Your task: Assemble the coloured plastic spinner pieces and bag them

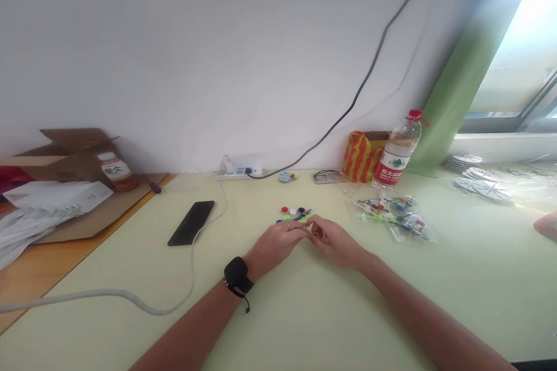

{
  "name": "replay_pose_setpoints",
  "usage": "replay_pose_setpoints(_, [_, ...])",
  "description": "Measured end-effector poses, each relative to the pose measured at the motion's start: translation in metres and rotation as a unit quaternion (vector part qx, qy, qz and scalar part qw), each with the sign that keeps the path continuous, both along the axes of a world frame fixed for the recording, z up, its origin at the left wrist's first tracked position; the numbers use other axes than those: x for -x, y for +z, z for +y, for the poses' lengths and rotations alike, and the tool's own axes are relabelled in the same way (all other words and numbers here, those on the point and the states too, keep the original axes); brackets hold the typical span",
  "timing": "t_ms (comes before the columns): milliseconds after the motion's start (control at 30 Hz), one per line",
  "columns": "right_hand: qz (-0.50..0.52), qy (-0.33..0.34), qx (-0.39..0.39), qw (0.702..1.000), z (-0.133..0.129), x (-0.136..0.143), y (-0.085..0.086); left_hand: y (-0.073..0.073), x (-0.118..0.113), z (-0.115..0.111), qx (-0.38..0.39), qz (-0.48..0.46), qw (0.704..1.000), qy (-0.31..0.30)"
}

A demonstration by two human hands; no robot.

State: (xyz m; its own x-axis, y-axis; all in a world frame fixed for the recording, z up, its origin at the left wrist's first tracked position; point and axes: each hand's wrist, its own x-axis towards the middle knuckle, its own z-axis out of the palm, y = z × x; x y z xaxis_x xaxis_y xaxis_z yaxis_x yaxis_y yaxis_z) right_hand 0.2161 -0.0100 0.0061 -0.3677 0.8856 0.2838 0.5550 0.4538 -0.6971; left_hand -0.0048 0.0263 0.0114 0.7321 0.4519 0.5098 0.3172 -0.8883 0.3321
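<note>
My left hand (275, 243), with a black watch at the wrist, meets my right hand (335, 242) over the middle of the table. The fingers of both are closed together at their tips, around something small that they mostly hide. A bit of orange or yellow (316, 234) shows between the fingers of my right hand. Just beyond the fingertips lie small round pieces: a red one (284, 210), a white one (293, 211), a black one (301, 210) and a green one (287, 217). A thin blue piece (301, 215) lies beside them.
A black phone (191, 223) and a white cable (194, 261) lie to the left. Clear bags of coloured parts (394, 214) and a large bottle (397, 153) are to the right. A power strip (241, 171) sits by the wall. An open cardboard box (82, 156) stands far left.
</note>
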Motion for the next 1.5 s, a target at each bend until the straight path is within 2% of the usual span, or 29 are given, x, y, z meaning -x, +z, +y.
replay_pose_setpoints(100, [0.011, 0.009, 0.006, 1.000, 0.000, 0.001, -0.001, 0.002, 0.000, 0.000, -0.069, 0.041, 0.997, -0.001])
replay_pose_setpoints(300, [0.063, 0.022, 0.031, 0.997, 0.002, 0.002, -0.008, 0.000, -0.002, -0.001, -0.081, 0.062, 0.994, 0.024])
replay_pose_setpoints(533, [0.096, 0.032, 0.052, 0.993, 0.005, 0.002, -0.011, 0.000, -0.002, -0.001, -0.040, 0.062, 0.997, 0.030])
replay_pose_setpoints(700, [0.127, 0.022, 0.053, 0.990, 0.009, -0.001, -0.007, 0.001, -0.004, -0.005, 0.009, 0.020, 1.000, 0.020])
replay_pose_setpoints(800, [0.142, 0.007, 0.051, 0.989, 0.011, -0.002, -0.007, 0.002, -0.005, -0.008, 0.077, -0.038, 0.996, 0.016])
replay_pose_setpoints(867, [0.160, -0.015, 0.041, 0.986, 0.012, -0.003, -0.008, 0.002, -0.006, -0.007, 0.161, -0.090, 0.983, 0.016])
replay_pose_setpoints(933, [0.171, -0.050, 0.018, 0.984, 0.012, -0.004, -0.008, 0.000, -0.007, -0.005, 0.253, -0.145, 0.956, 0.015])
replay_pose_setpoints(1000, [0.160, -0.066, -0.007, 0.985, 0.012, -0.006, -0.007, -0.002, -0.008, 0.000, 0.333, -0.200, 0.921, 0.023])
replay_pose_setpoints(1133, [0.132, -0.041, -0.024, 0.990, 0.011, -0.008, -0.002, -0.003, -0.009, 0.005, 0.441, -0.298, 0.845, 0.042])
replay_pose_setpoints(1233, [0.152, -0.048, -0.026, 0.987, 0.008, -0.003, -0.001, -0.001, -0.009, 0.006, 0.475, -0.330, 0.815, 0.045])
replay_pose_setpoints(1400, [0.201, -0.060, -0.019, 0.978, 0.002, 0.007, -0.004, 0.001, -0.008, 0.006, 0.484, -0.345, 0.803, 0.044])
replay_pose_setpoints(1500, [0.177, -0.026, 0.046, 0.983, 0.001, 0.006, -0.001, 0.001, -0.008, 0.007, 0.485, -0.351, 0.799, 0.054])
